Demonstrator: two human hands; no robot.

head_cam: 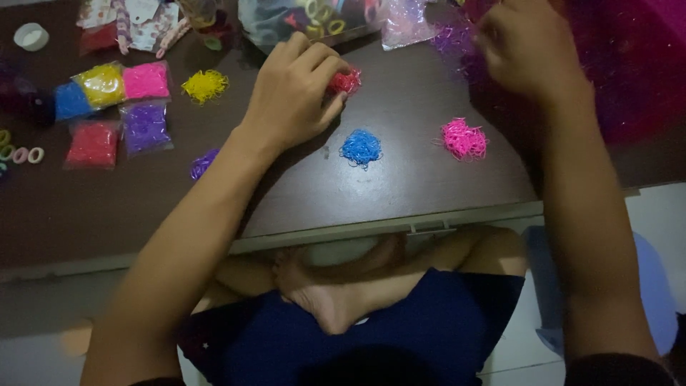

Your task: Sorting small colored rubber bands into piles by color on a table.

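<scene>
Red band pile (345,81) sits far-centre on the tabletop (400,193), pinched under the left hand (293,93), fingers curled closed on it. Right hand (525,46) blurred at far right over a purple tangle (457,43); grip can't be told. Blue pile (361,148) just near of the red one, pink pile (464,139) to its right, well apart, bare wood between and toward the near edge. Yellow pile (205,86) and filled bags (114,107) crowd the far left. Dark brown tabletop, dim room, pale floor (657,207) right.
</scene>
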